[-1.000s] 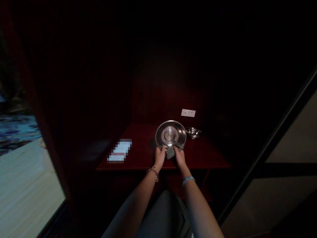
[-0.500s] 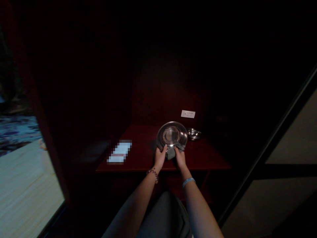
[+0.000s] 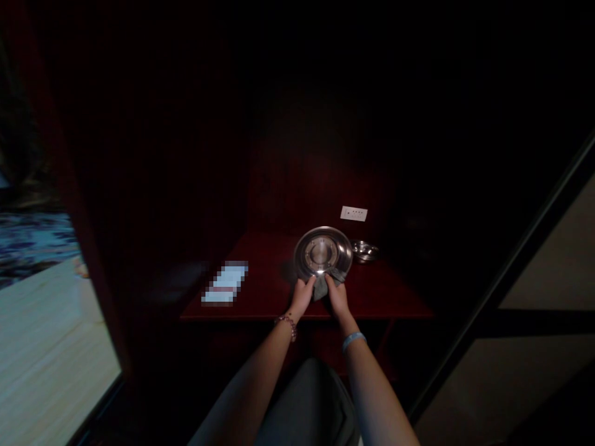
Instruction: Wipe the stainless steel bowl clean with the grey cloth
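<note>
A shiny round metal bowl (image 3: 321,249) is held up above the dark red shelf, its open side tilted toward me. My left hand (image 3: 303,296) is closed on the near left part of its rim, thumb on top. At the near right part of the rim, my right hand (image 3: 337,297) grips a grey cloth (image 3: 320,287) against the metal. The cloth hangs partly between my two hands and folds over the rim on the right. Fingers under the bowl are hidden.
More metal bowls (image 3: 365,251), seemingly stacked, stand on the red shelf (image 3: 264,303) behind and right of the held one. A blurred-out pale item (image 3: 225,284) lies at the shelf's left. A white wall socket (image 3: 354,214) sits at the back. A pale wooden surface (image 3: 51,359) is at far left.
The bowl has turned slightly in my hands and sits nearly level with where it was. My left thumb has shifted a little, and the cloth's hanging part has changed shape.
</note>
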Available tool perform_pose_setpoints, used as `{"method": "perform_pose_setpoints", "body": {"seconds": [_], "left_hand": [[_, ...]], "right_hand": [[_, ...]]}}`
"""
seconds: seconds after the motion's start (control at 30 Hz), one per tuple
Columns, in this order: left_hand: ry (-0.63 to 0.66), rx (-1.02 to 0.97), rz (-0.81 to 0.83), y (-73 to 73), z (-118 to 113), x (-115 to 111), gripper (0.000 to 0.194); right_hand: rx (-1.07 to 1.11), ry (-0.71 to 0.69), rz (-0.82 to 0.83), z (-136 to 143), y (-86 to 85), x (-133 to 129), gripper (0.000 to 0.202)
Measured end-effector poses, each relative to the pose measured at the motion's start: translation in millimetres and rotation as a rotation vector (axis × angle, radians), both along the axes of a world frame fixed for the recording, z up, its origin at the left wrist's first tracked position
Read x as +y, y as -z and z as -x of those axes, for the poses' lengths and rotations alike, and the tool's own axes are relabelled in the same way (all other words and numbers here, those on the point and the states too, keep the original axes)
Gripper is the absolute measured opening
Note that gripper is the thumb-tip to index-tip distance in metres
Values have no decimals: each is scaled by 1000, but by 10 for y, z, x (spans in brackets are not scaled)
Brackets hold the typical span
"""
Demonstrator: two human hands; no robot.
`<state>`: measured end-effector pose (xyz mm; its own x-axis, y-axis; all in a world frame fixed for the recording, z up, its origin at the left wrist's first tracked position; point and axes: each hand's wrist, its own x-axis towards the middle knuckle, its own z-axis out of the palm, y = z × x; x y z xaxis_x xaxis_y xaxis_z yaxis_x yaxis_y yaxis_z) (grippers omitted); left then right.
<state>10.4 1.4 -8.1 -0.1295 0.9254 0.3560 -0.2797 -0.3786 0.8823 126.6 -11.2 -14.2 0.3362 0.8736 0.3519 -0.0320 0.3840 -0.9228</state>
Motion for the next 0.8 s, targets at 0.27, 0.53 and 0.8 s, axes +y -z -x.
{"method": "perform_pose_setpoints", "body": {"seconds": [0.27,0.53,0.8], "left_hand": [[16,-3,-2,-13,0,-29,36],[-6,14,15,-64,16,-75,29],[-23,-9,48,-68,13,-91,32]], "right_hand": [[-15,-2,-19,3,-11,-10,48],[-9,-35,-12,11,-10,-11,48],[18,-13,-12,20,-13,-12,49]]}}
